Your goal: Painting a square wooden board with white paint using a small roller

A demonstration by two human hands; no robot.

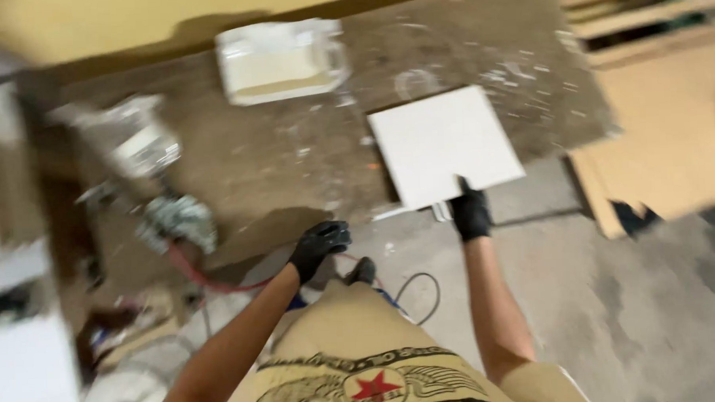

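Two gloved hands | right [470, 213] grips white tile [444, 146] | left [319, 246] half-curled, empty

One head-worn camera looks steeply down, close over the hands, onto the floor [615, 311].

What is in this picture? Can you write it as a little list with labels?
Place: dusty floor spattered with white
Right hand: black glove, gripping the near edge of a white tile
Left hand: black glove, fingers curled, holding nothing
Tub: white, on the floor ahead
Hose: red, on the floor at left
Tool: blurred, at the hose's end
Cardboard: brown sheets at right
Sharpness: blurry
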